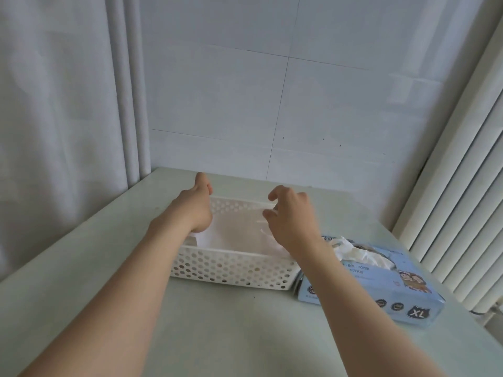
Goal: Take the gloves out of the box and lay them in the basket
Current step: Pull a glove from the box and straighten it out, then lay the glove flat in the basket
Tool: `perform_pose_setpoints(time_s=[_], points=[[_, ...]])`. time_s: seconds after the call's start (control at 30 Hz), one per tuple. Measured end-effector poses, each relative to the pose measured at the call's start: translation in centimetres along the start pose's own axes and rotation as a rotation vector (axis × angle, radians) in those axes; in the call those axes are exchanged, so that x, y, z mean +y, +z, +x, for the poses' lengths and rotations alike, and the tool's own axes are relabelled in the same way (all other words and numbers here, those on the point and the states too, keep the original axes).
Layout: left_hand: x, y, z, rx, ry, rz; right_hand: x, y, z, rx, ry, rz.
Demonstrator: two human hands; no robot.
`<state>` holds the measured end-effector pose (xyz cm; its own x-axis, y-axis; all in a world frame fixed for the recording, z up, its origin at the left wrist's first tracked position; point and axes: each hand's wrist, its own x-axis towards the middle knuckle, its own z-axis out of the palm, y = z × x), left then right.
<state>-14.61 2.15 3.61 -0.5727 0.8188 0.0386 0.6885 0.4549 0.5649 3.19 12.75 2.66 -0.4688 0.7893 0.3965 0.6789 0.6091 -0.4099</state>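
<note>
Gloves (234, 236) — thin, translucent white — flat in perforated basket (231, 270)

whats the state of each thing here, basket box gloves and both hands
basket: upright, holding gloves
gloves: lying flat in the basket
box: open, a white glove sticking out
left hand: over the basket's far left corner, grip hidden
right hand: over the basket, fingers curled, grip unclear

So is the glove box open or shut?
Open. White gloves bunch out through the top of the box.
</note>
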Motion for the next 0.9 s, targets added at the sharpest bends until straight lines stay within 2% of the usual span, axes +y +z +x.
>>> perform_pose_setpoints(time_s=[0.1, 0.17, 0.23, 0.3, 0.37, 0.47, 0.6, 0.73, 0.9], points=[[-0.7, 0.5, -0.1, 0.025, 0.015, 0.13, -0.2, -0.1, -0.2, 0.01, -0.107, -0.119], [-0.9, 0.6, -0.2, 0.023, 0.027, 0.223, -0.5, -0.6, -0.2, -0.058, -0.174, -0.092], [-0.8, 0.8, 0.0, -0.008, 0.073, 0.336, -0.9, -1.5, -0.6, -0.234, -0.205, -0.062], [-0.4, 0.8, 0.2, -0.052, 0.15, 0.399, -1.2, -2.2, -1.0, -0.431, -0.212, -0.133], [0.2, 0.7, 0.1, -0.146, 0.2, 0.369, -1.1, -2.4, -1.3, -0.52, -0.217, -0.206], [0.8, 0.8, -0.2, -0.345, 0.158, 0.397, -0.8, -2.0, -1.4, -0.535, -0.203, -0.199], [1.1, 0.8, -0.3, -0.501, 0.116, 0.536, -0.4, -1.2, -0.9, -0.579, -0.141, -0.186], [1.0, 1.0, 0.2, -0.527, 0.113, 0.557, -0.9, -0.6, -0.5, -0.749, -0.165, -0.302], [1.0, 0.9, 0.2, -0.501, 0.086, 0.517, -0.6, -0.4, -0.4, -0.732, -0.151, -0.249]])
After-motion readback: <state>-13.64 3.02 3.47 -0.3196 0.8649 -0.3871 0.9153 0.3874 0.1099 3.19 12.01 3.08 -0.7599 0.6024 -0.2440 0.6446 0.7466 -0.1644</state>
